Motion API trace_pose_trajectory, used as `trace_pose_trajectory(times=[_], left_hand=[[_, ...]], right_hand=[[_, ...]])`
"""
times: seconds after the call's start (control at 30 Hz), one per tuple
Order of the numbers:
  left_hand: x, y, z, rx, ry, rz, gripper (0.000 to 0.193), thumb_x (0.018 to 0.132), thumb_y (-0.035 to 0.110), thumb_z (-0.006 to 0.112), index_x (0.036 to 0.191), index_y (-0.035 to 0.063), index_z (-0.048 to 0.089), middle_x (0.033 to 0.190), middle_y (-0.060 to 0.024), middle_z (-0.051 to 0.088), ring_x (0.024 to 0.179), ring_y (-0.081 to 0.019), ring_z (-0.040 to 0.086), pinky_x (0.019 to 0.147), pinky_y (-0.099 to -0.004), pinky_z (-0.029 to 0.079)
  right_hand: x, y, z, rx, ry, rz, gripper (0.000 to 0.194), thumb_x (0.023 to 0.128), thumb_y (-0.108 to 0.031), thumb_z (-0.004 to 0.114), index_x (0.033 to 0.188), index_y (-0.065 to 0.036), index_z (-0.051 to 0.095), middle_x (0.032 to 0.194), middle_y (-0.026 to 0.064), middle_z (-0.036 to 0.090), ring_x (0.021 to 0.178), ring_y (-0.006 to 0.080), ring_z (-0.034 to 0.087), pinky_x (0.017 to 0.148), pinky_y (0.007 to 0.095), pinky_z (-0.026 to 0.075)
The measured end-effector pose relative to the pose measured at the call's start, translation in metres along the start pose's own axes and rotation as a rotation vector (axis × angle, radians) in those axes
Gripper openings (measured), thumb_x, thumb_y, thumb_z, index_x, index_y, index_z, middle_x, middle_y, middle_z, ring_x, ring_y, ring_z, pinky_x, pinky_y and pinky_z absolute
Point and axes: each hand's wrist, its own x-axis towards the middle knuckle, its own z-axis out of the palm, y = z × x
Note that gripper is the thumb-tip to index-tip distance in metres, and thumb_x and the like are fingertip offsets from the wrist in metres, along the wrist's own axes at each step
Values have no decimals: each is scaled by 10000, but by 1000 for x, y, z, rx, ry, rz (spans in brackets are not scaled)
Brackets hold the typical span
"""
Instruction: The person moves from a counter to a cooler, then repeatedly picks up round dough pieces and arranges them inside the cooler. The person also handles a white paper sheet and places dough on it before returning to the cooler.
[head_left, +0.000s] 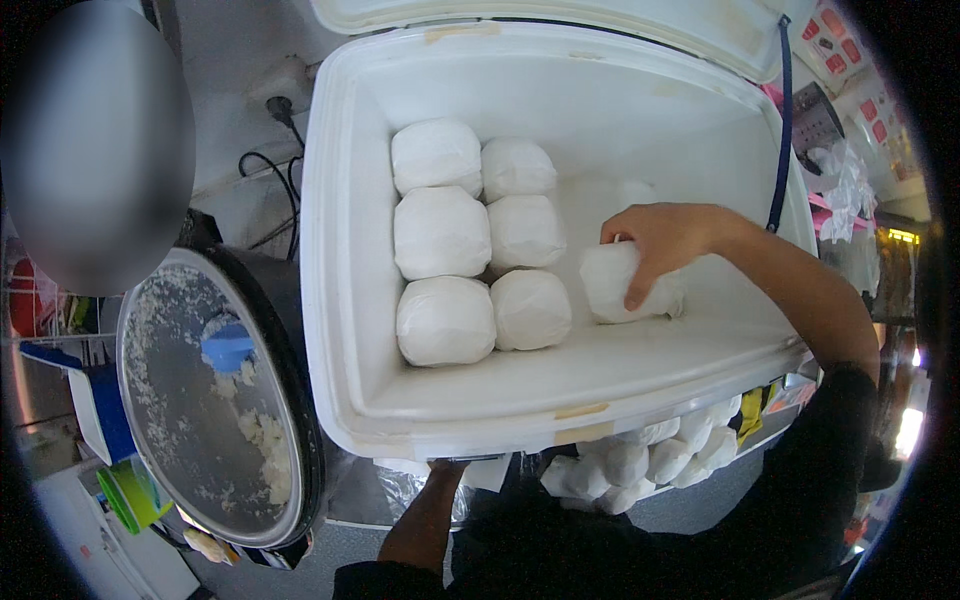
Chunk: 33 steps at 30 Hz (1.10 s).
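Observation:
Inside a large white cooler box (360, 390), my right hand (660, 240) grips a white-wrapped bundle (609, 281), thumb across its near side and fingers behind it. To the left of that bundle, two columns of rounded white-wrapped bundles (444, 232) sit tight together on the cooler floor. A gap lies between them and the bundle in my hand. My left hand (448, 466) is at the outside of the cooler's near wall, under the rim. Its fingers are hidden there, so their grip does not show.
The cooler lid (562, 9) stands open at the back, with a dark blue strap (783, 127) at its right. A large round pot (202, 465) with rice remnants and a blue scoop (227, 347) stands left. More wrapped bundles (626, 461) are heaped below the near rim. A power cord (281, 176) hangs behind.

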Motion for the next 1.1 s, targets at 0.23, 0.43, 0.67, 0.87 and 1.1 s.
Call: trace_pose_trajectory(times=[0.23, 0.43, 0.67, 0.87, 1.1], left_hand=[[-4, 19, -39, -101, -282, -161, 633, 909, 577, 412, 1409, 192, 455, 1441, -123, 474, 1340, -361, 413, 1126, -578, 248], [-5, -6, -4, -14, -15, -15, 625, 906, 576, 448, 1390, 182, 488, 1394, -113, 519, 1294, -378, 449, 1081, -613, 277], [0, -30, 46, 195, 508, 238, 555, 876, 514, 536, 1337, 206, 549, 1349, -123, 566, 1271, -410, 470, 1027, -680, 298], [6, -55, 58, 74, -67, -10, 570, 886, 522, 503, 1369, 220, 515, 1420, -133, 491, 1317, -400, 425, 1056, -672, 259], [8, -36, 37, 271, 291, 18, 622, 901, 566, 461, 1416, 217, 469, 1477, -130, 430, 1357, -386, 381, 1093, -626, 241]], right_hand=[[-5, -31, 49, 134, 251, -330, 818, 751, -262, 805, 1417, -79, 365, 1244, 232, 558, 1159, 346, 557, 999, 431, 446], [0, -43, 68, 315, 153, -101, 805, 839, -207, 688, 1477, -10, 238, 1332, 329, 467, 1210, 393, 522, 1074, 424, 374], [3, -47, 61, 198, 87, -226, 866, 840, -149, 639, 1523, -27, 121, 1353, 367, 452, 1202, 410, 548, 1042, 432, 412], [-3, 15, -1, -23, 47, -212, 812, 766, -115, 687, 1468, -35, 286, 1295, 283, 540, 1148, 389, 578, 942, 460, 476], [93, 107, 51, -322, -125, 193, 802, 609, -158, 830, 1324, 5, 504, 1030, 231, 665, 991, 347, 645, 791, 462, 520]])
